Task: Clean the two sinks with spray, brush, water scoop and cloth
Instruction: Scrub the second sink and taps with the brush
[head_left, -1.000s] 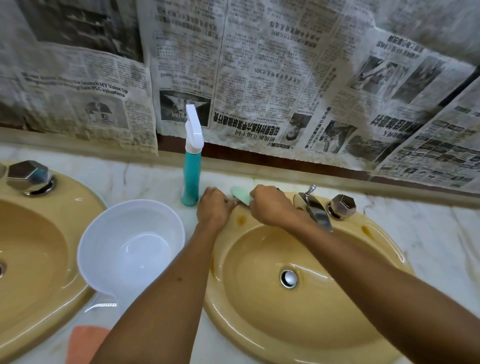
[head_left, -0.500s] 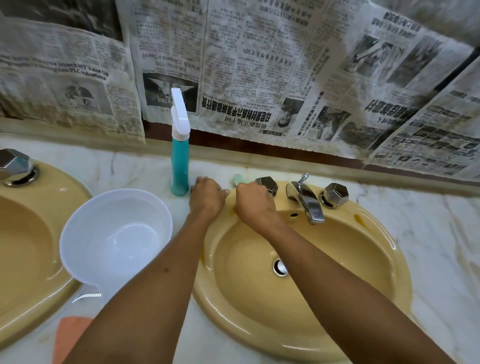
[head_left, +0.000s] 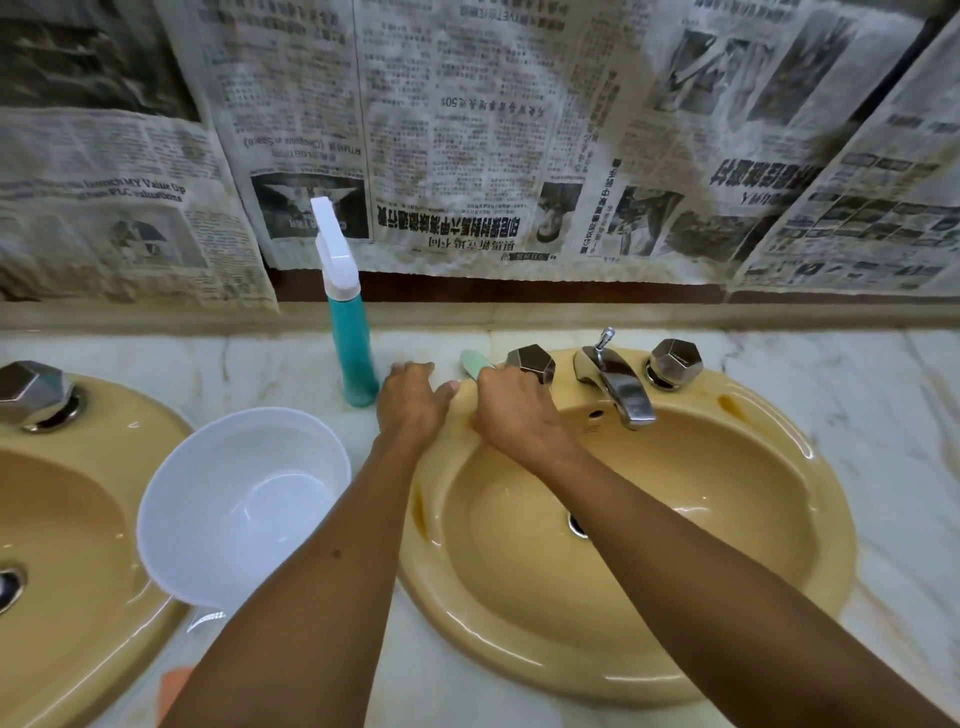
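**Scrubbing the rim of the right sink**

We grasp the pale green brush (head_left: 471, 362) in our right hand (head_left: 511, 410), working the mustard-yellow right sink (head_left: 779, 613) at its back-left rim. Our left hand (head_left: 413, 400) rests flat, fingers released, on the marble worktop (head_left: 883, 415), likely bracing. Teal spray bottle (head_left: 353, 358) and white plastic scoop (head_left: 239, 504) wait within reach.

Right sink (head_left: 727, 597): glossy yellow glazed ceramic. Its faucet (head_left: 621, 387): polished metal. Left of sink: white smooth plastic scoop (head_left: 228, 499). Behind sink: matt, wrinkled newspaper (head_left: 467, 130). Countertop (head_left: 883, 415): smooth veined marble.

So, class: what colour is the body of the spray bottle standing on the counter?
Teal, with a white trigger head; the spray bottle shows best in the head view.
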